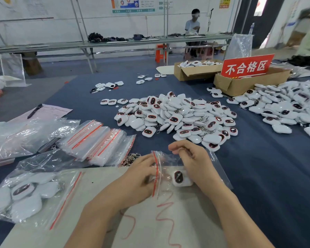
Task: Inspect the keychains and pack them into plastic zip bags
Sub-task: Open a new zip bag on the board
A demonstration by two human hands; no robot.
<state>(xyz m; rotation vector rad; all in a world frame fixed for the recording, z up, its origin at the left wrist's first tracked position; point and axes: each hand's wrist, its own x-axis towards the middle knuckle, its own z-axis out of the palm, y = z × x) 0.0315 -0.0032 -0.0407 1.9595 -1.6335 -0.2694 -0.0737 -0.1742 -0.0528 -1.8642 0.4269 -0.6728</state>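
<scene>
grips — left grip (138,176) and right grip (195,163) both pinch zip bag (164,161) | keychain (179,177) inside | red sign (246,67): 不合格区

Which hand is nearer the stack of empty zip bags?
Left. The left hand grips the zip bag at its red seal, just right of the stack of empty zip bags; the right hand holds the bag's other side, farther off.

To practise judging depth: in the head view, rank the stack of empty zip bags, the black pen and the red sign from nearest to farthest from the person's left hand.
From the left hand:
1. stack of empty zip bags, just beyond it, leftward.
2. black pen, far left on a paper.
3. red sign, back right, at a cardboard box.
</scene>
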